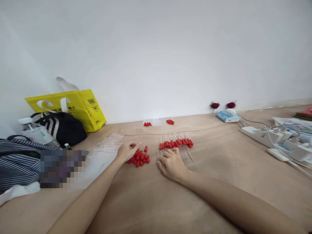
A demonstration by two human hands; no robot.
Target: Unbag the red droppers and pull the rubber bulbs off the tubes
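My left hand rests on the wooden table with its fingers curled over the left edge of a pile of loose red rubber caps. What its fingers hold, if anything, is hidden. My right hand lies palm down with fingers bent on the near ends of a row of clear thin tubes fitted with red caps. The tubes fan out side by side just beyond its fingers.
Clear plastic bags lie left of my left hand. Two small bags of red caps sit by the wall. A yellow bag, striped bag and bottle stand at left; power strips and cables at right.
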